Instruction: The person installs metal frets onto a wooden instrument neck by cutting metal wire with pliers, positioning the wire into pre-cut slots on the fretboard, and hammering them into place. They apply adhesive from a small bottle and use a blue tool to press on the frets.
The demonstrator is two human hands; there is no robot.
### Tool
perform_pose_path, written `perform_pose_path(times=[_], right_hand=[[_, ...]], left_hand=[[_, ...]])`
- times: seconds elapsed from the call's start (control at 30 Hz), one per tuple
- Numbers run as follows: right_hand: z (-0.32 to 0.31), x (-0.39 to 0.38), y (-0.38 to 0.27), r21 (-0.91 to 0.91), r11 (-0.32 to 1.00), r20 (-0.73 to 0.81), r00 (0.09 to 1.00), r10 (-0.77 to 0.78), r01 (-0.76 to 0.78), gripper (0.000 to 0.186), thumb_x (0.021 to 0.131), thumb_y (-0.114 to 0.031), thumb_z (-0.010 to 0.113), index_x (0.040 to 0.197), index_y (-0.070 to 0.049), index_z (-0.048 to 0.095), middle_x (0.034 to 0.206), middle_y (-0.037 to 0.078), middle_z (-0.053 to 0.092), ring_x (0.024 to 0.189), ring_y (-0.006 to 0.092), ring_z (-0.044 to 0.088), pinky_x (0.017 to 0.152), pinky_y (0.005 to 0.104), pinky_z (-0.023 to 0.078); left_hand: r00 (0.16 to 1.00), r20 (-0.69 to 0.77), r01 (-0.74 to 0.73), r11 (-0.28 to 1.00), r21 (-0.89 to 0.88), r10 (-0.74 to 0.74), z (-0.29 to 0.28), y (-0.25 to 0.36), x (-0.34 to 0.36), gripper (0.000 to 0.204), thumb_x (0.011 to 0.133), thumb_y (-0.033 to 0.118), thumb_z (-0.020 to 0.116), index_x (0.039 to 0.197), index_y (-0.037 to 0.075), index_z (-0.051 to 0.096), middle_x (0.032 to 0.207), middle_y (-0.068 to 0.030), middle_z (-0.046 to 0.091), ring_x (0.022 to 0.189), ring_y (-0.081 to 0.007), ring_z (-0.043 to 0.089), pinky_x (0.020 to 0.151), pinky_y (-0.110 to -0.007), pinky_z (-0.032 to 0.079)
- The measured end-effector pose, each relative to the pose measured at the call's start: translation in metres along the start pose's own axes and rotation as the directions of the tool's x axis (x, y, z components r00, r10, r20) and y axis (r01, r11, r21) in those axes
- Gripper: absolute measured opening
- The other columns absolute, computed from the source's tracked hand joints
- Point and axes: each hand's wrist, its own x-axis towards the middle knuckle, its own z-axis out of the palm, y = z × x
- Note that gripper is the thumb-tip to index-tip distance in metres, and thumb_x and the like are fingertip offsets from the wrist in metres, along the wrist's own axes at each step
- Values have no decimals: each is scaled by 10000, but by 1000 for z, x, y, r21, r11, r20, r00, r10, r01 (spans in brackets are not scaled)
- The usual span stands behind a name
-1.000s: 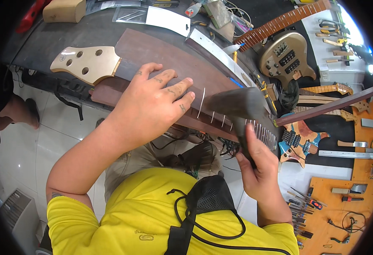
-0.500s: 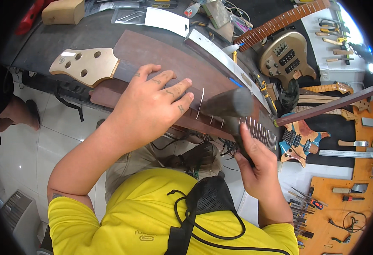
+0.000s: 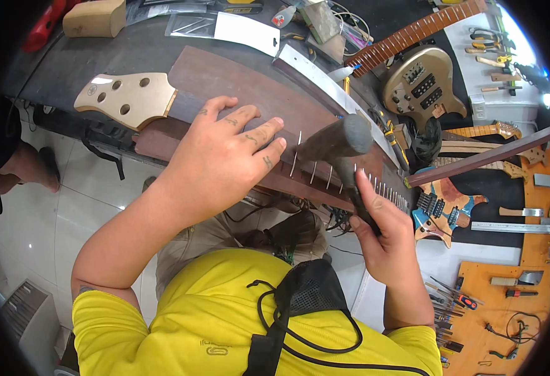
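Note:
A guitar neck with a pale headstock (image 3: 124, 100) lies across the bench, its dark fretboard (image 3: 182, 105) running toward the right. My left hand (image 3: 221, 153) rests on the neck with its fingers spread and stretched out. Just right of those fingertips, a thin fret wire (image 3: 295, 155) crosses the fretboard, its ends sticking out past the edges. Wrapped around the handle of a black mallet (image 3: 340, 138), my right hand (image 3: 384, 232) keeps the mallet's head over the fretboard near that wire. Several more frets (image 3: 384, 190) show farther right; the mallet hides part of the fretboard.
Beneath the neck is a flat brown board (image 3: 225, 78). A long metal-edged bar (image 3: 325, 94) lies behind it. A wooden block (image 3: 94, 17) and a white card (image 3: 246, 32) sit at the back. Guitar bodies, including a gold one (image 3: 424, 81), stand to the right.
The mallet's head has risen slightly and looks sharper than the earlier blur. My right hand has shifted a little to the right; my left hand stays in place.

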Motion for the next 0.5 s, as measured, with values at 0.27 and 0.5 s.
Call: perform_pose_path(times=[0.27,0.5], right_hand=[[4,9,2,54,998,-56,998,24,-21,714,918,130,682,1604,18,517,1250,292,726,1114,375,756,1005,338,545],[1,13,-1,85,995,-127,990,62,-52,700,924,101,702,1596,0,535,1191,268,736,1003,384,744,965,345,556]], left_hand=[[1000,-8,10,1000,12,-9,0,2,-1,314,901,159,655,1173,83,794,1346,-116,761,1204,-332,695,1092,-571,483],[1000,-4,7,1000,-1,-7,-2,2,-1,310,900,156,659,1165,82,801,1333,-114,767,1199,-332,696,1092,-573,482]])
